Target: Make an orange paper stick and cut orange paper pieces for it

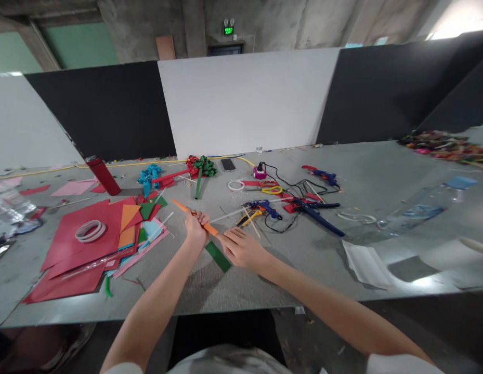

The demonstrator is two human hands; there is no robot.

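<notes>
A narrow orange paper strip (210,229) slants between my two hands above the grey table. My left hand (196,226) grips it near its middle, with the far end poking out past the fingers. At the strip's near end, my right hand (239,246) has its fingers closed on it. Under and between the hands lies a flat green paper strip (218,257). Farther off, a green paper flower (206,166) on a rolled stem rests beside a red one (192,164) and a blue one (151,174).
Red paper sheets (75,244) with a tape roll (90,231) spread at left, near a red bottle (103,175). Glue guns (264,208), scissors (273,189) and cables lie right of my hands. Toward the right are a plastic bottle (416,210) and a paper roll (455,253).
</notes>
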